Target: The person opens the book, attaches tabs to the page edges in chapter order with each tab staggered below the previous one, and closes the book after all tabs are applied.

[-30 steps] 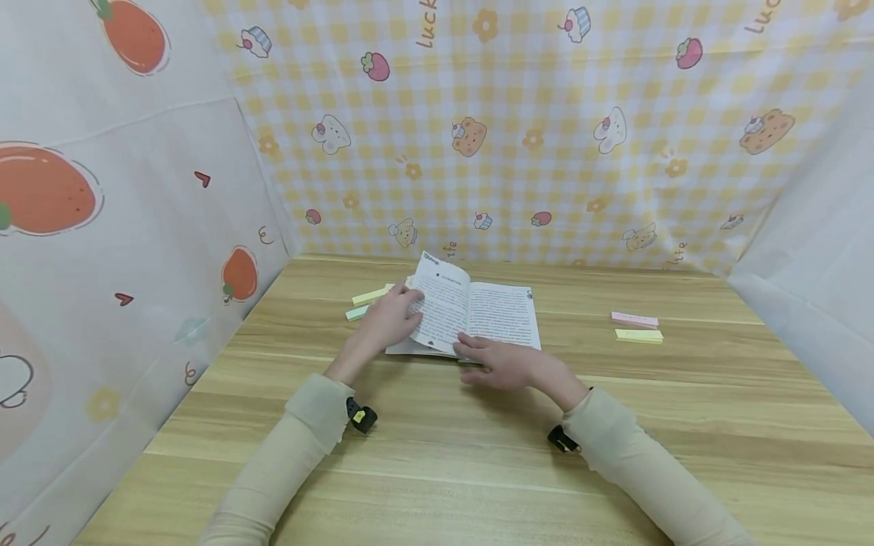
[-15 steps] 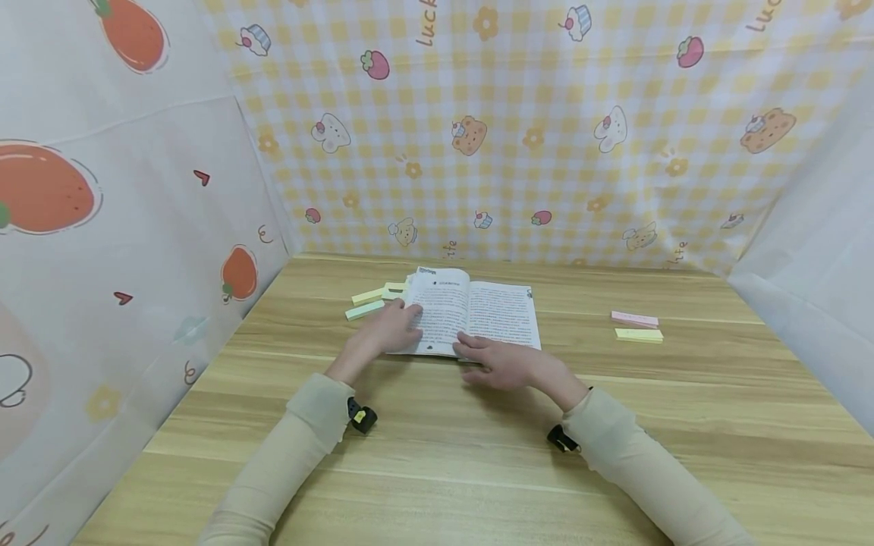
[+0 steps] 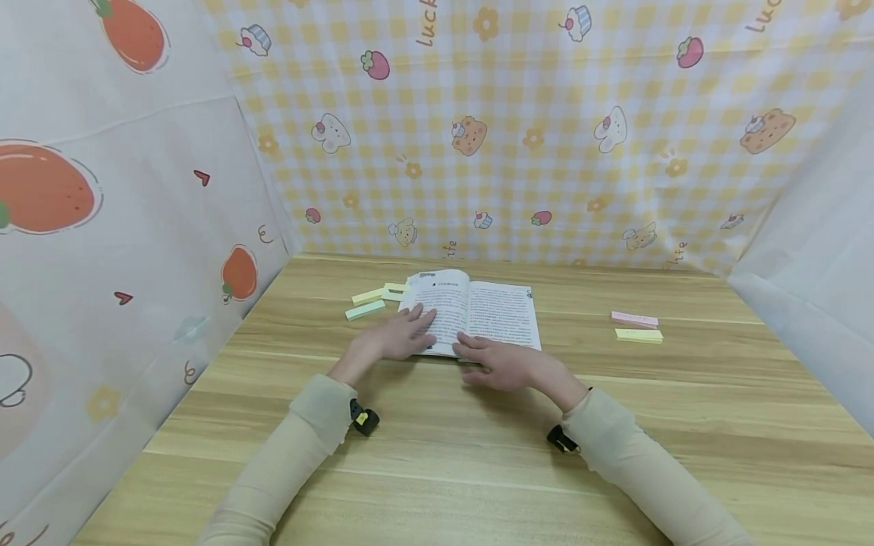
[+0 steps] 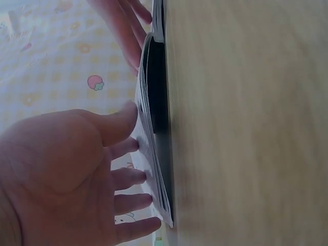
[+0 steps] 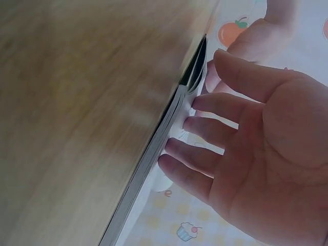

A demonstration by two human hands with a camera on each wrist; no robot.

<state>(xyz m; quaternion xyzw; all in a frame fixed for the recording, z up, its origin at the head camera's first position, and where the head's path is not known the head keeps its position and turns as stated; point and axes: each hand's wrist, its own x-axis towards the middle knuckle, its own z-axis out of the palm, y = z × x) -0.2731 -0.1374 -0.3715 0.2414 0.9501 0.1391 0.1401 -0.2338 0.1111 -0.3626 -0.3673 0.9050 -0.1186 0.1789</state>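
Note:
An open book (image 3: 501, 309) lies on the table with printed pages facing up. My left hand (image 3: 403, 336) rests on the lower part of its left page, fingers spread and nearly straight. In the left wrist view, the fingertips and thumb of that left hand (image 4: 77, 169) touch the page, and the book's left side bows up over a dark gap. My right hand (image 3: 504, 364) lies at the lower edge near the spine. The right wrist view shows the right hand (image 5: 246, 138) with extended fingers touching the right page near the spine.
Sticky-note strips lie left of the book: a green strip (image 3: 365, 310), a yellow strip (image 3: 367, 296) and a pale yellow strip (image 3: 396, 288). To the right are a pink strip (image 3: 635, 318) and another yellow strip (image 3: 639, 335). A patterned cloth (image 3: 505, 174) hangs behind the table (image 3: 437, 470).
The raised left page has come down flat. My left hand let go of its edge and slid rightward onto the page. My right hand has stayed in place.

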